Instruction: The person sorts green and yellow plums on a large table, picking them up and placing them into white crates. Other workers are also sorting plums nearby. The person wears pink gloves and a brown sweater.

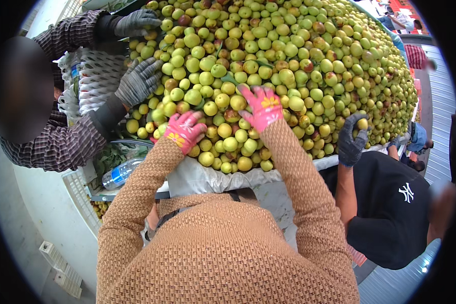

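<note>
A big heap of green jujube-like fruits (pixel 224 144), some with brown or reddish patches, covers the table before me. My left hand (pixel 185 131), in a pink flowered glove, rests on the fruits at the near left with its fingers spread. Farther in and to the right, my right hand (pixel 265 106) wears a matching glove and lies on the heap, fingers apart. Neither hand is closed round a fruit that I can see, though what lies under the palms is hidden. Near my right fingertips a green leaf (pixel 229 79) lies among the fruits.
At left, a co-worker's gray-gloved hands (pixel 139 81) touch the heap beside white foam netting (pixel 100 81). A plastic bottle (pixel 120 174) lies with leaves in a tray at the near left. To the right, another person's dark-gloved hand (pixel 352 138) holds a fruit. Pale sheeting (pixel 205 178) lines the table's edge.
</note>
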Available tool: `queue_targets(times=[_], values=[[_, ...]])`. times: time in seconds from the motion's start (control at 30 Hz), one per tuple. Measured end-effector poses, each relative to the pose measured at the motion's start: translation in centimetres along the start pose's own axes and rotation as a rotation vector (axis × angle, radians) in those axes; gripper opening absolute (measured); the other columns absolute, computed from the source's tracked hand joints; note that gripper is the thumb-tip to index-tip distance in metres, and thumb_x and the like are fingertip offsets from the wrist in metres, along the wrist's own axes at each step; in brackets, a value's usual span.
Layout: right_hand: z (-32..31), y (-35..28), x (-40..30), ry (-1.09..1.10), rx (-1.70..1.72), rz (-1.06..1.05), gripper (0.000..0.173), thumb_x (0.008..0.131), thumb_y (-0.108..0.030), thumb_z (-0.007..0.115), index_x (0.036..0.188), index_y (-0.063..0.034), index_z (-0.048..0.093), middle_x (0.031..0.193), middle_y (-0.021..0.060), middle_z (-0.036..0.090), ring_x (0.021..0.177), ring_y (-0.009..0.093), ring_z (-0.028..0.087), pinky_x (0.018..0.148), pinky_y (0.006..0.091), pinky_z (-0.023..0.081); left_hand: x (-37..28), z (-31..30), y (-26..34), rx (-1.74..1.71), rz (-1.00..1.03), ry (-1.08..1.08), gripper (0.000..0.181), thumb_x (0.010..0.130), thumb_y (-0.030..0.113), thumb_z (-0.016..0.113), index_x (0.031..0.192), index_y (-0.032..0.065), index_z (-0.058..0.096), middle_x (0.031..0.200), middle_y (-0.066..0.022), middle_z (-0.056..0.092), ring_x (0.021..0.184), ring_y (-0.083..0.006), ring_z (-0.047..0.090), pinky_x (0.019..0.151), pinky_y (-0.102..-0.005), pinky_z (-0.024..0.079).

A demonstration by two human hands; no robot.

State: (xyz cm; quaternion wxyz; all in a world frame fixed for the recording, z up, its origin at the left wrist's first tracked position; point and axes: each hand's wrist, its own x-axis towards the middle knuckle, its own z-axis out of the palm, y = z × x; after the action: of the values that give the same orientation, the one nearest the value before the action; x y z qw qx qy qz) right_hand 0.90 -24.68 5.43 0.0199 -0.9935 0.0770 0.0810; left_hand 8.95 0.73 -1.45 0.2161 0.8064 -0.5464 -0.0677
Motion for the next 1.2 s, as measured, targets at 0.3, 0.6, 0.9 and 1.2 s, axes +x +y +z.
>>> queue_targets(times=[0.3,0.6,0.9,1.2], values=[[-4.1,0.0,10.2,-0.252,-0.104,0.243,0.041,0.095,-0.026,0.053,0.135,-0.0229,0.046,0.114,0.0129,0.057,0.089,0.027,0.063,0.071,0.0386,0.058,-2.8,-1.6,-1.2,-0.121,-0.180,0.076,0.021,0.081,0.014,0.064,0.101,0.0105,0.061,0.121,-0.0109,0.057,0.116,-0.0339,0.051,0.095,-0.0461,0.042],[-0.5,1.0,4.9,0.213,0.261,-0.299,0.041,0.088,-0.031,0.060,0.125,-0.0135,0.056,0.126,0.0152,0.055,0.112,0.032,0.054,0.094,0.0434,0.048,-6.1,-0.8,1.7,0.042,-0.022,0.136,0.038,0.069,0.004,0.063,0.106,0.0108,0.062,0.121,-0.0131,0.058,0.115,-0.0371,0.053,0.094,-0.0473,0.047],[0.6,-4.1,-3.6,-0.253,0.055,-0.482,0.068,0.066,-0.037,0.078,0.126,-0.0172,0.053,0.134,0.0090,0.046,0.130,0.031,0.036,0.098,0.0474,0.040,-4.7,-0.2,-6.8,0.059,0.003,0.098,0.024,0.076,0.003,0.058,0.100,0.0049,0.062,0.105,-0.0139,0.060,0.099,-0.0344,0.059,0.083,-0.0417,0.050],[3.5,-4.3,-4.5,-0.217,0.057,-0.393,0.045,0.079,-0.017,0.063,0.123,-0.0186,0.052,0.107,0.0112,0.057,0.099,0.029,0.057,0.079,0.0421,0.048,-9.3,-7.2,-2.2,-0.303,-0.318,0.299,0.024,0.084,-0.007,0.056,0.103,0.0056,0.064,0.104,-0.0128,0.063,0.099,-0.0295,0.062,0.085,-0.0348,0.050]])
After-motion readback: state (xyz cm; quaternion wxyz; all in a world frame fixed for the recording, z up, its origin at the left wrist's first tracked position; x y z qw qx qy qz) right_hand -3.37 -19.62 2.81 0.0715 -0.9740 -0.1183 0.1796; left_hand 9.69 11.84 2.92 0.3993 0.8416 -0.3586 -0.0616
